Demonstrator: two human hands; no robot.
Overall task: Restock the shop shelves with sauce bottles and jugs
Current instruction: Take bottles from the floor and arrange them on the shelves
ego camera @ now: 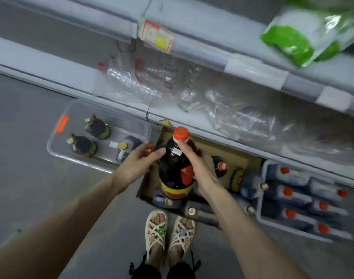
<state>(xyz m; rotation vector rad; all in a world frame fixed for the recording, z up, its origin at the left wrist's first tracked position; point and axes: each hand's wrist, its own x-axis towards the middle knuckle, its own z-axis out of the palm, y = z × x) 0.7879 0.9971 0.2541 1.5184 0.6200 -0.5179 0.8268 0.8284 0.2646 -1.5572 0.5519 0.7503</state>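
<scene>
A big dark sauce jug (175, 166) with an orange cap and a red and yellow label is held upright above a cardboard box (239, 159) on the floor. My right hand (200, 168) grips its neck and shoulder, thumb up near the cap. My left hand (138, 164) holds the jug's left side with curled fingers. More dark bottles (247, 183) lie in the box. The lower shelf (194, 115) in front of me holds clear jugs (136, 77) lying on their sides.
A clear plastic bin (57, 141) at the left holds three dark bottles. A blue crate (261, 218) at the right is packed with several orange-capped bottles. A green and white bag (305, 35) sits on the upper shelf. My sandalled feet (169, 230) stand by the box.
</scene>
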